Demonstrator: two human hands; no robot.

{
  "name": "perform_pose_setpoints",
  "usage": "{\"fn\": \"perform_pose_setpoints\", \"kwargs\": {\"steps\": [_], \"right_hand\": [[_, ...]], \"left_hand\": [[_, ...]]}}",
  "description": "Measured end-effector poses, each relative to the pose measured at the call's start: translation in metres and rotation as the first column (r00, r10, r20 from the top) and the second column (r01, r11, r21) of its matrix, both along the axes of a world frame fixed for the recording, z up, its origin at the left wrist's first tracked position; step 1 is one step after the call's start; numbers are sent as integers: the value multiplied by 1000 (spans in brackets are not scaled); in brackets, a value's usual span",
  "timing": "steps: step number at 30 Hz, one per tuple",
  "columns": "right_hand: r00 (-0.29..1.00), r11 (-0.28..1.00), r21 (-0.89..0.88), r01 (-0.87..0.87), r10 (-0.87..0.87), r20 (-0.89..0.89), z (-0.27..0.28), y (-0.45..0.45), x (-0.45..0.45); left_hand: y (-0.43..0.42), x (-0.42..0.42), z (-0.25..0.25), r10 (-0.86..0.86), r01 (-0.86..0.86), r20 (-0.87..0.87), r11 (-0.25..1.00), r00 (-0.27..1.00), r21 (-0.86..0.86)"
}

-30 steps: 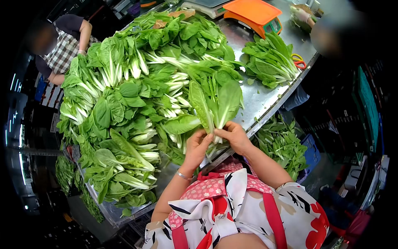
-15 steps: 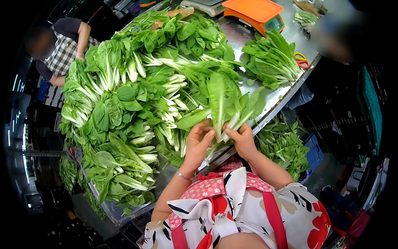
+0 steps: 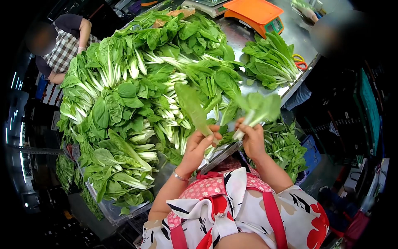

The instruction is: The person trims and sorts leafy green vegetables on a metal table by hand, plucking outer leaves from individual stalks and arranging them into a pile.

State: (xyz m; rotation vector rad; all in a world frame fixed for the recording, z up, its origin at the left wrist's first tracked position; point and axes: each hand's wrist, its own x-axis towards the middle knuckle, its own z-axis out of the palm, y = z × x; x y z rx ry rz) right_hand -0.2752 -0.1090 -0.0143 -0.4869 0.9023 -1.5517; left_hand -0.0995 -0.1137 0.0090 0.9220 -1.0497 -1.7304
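My left hand (image 3: 198, 146) pinches a single long leaf (image 3: 191, 107) by its lower end, and the leaf points up and away to the left. In my right hand (image 3: 253, 140) is a small head of leafy greens (image 3: 262, 108), gripped round its white stalks and tilted to the right, its leaves blurred by motion. The two hands are apart, above the table's near edge. Just beyond them lies a large pile of leafy greens (image 3: 137, 97) with pale stalks. A separate bunch of greens (image 3: 271, 62) rests farther right on the metal table (image 3: 242, 35).
An orange scale (image 3: 253, 14) stands at the back, near scissors (image 3: 299, 62) with red and yellow handles. Below the table edge, a blue crate (image 3: 311, 151) holds loose greens (image 3: 286, 145). Another person (image 3: 62, 45) works at far left; a second person's blurred head (image 3: 338, 33) is at right.
My hands have moved apart. The long leaf has gone left with my left hand, and the small head has shifted right in my right hand. A hand now shows at top right.
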Motion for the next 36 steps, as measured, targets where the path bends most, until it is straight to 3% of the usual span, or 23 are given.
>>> {"fn": "perform_pose_setpoints", "kwargs": {"steps": [1,2,5,6,8,12,15,18,20,21,23,26,29,31,32,33,34,35,36], "right_hand": [[977,987,65,-148,156,-143,2,-1,1],[910,947,150,-282,314,-270,3,0,3],[894,914,137,-382,403,-196,14,0,21],[868,878,167,-448,472,-154,18,1,26],[873,878,129,-461,475,-114,12,3,31],[898,898,111,-427,435,-63,12,8,36],[853,855,168,-491,511,-106,19,12,32],[941,938,80,-338,337,25,11,22,38],[963,983,126,-135,100,251,18,32,43],[965,998,20,-58,51,258,7,37,39],[963,991,7,136,-133,236,2,47,32],[931,943,26,333,-333,148,-15,68,6],[852,842,167,513,-523,21,-32,102,-41],[764,700,308,645,-601,-234,-66,135,-80],[767,697,324,639,-608,-206,-80,153,-103],[807,704,394,591,-516,-288,-96,173,-127],[884,643,622,448,-212,-417,-124,202,-165],[724,465,693,552,145,-674,-140,216,-181],[307,320,751,578,767,-563,-122,213,-187]], "left_hand": [[1,6,-5,-86,91,-118,995,989,42],[3,7,-7,-92,98,-120,994,988,46],[8,5,-11,-192,192,130,981,973,15],[9,8,-12,-195,194,128,981,972,16],[11,14,-12,-257,244,120,963,959,116],[15,16,-14,-320,319,189,947,929,37],[16,21,-10,-390,394,251,918,886,37],[19,23,-17,-361,357,294,932,885,70],[20,15,-7,-267,256,208,963,941,78],[20,11,-11,-229,221,107,972,967,86],[19,10,-22,-147,156,-96,982,985,101],[18,9,-29,-41,67,-167,986,985,154],[14,14,-27,-70,82,-92,988,993,130],[12,20,-30,-74,79,-48,991,996,105],[11,23,-32,-77,77,-6,994,997,76],[11,27,-32,-41,43,-26,994,999,105],[12,31,-32,-11,13,-24,995,1000,97],[11,34,-33,17,-14,-37,995,999,97],[11,37,-32,45,-40,-51,995,998,96]]}}
